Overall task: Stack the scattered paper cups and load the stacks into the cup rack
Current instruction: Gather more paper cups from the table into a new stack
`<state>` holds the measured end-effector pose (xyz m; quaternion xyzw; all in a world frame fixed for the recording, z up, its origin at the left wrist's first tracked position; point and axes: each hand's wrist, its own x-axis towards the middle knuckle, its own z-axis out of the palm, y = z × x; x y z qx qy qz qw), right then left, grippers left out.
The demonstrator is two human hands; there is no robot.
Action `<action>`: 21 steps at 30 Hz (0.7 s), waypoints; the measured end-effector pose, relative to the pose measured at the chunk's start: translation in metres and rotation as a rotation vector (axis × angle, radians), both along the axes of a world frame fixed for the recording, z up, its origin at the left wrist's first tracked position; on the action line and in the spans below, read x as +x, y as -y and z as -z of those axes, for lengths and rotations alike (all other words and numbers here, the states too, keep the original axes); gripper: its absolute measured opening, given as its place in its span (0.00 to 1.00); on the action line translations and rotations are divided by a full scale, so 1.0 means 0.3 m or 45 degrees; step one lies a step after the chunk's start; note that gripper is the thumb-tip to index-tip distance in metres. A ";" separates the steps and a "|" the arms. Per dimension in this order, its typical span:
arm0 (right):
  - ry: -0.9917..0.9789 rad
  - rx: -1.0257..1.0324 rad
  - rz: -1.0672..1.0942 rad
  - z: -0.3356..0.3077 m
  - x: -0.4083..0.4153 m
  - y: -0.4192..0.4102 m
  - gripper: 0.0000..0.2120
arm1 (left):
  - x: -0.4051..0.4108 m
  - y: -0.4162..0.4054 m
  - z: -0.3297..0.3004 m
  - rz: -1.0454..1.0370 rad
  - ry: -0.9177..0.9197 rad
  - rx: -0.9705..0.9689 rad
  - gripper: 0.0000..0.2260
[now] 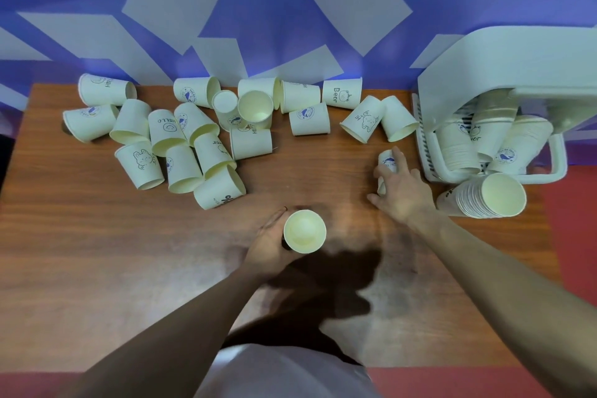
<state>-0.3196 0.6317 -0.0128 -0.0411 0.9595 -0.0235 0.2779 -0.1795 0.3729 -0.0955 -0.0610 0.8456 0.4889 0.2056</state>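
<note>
My left hand (pixel 269 249) grips an upright paper cup (pixel 304 231) near the table's middle front, its mouth facing me. My right hand (pixel 402 191) lies over a cup (pixel 387 161) on its side to the right, fingers curled around it. Several white printed cups (pixel 181 142) lie scattered across the back and left of the table. A stack of nested cups (pixel 484 195) lies on its side at the right edge. The white cup rack (pixel 555 165) stands at the far right with three stacks (pixel 491 136) leaning in it.
The wooden table (pixel 129 252) runs to a blue and white patterned wall (pixel 290 10) at the back. A red floor (pixel 568 236) shows past the right edge. My shadow falls on the table near my arms.
</note>
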 end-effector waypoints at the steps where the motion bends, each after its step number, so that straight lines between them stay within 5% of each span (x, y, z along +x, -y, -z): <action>1: -0.009 0.001 -0.030 -0.013 0.004 0.013 0.20 | -0.002 -0.002 -0.006 0.001 -0.006 0.004 0.40; 6: -0.094 -0.106 -0.199 -0.100 0.039 0.106 0.15 | 0.001 0.003 0.009 0.019 -0.037 -0.008 0.39; 13: -0.084 -0.307 -0.338 -0.303 0.091 0.265 0.34 | 0.002 0.002 0.017 -0.016 -0.045 0.048 0.33; 21: 0.084 -0.373 -0.527 -0.385 0.198 0.357 0.25 | 0.010 -0.008 0.013 -0.083 0.013 0.137 0.28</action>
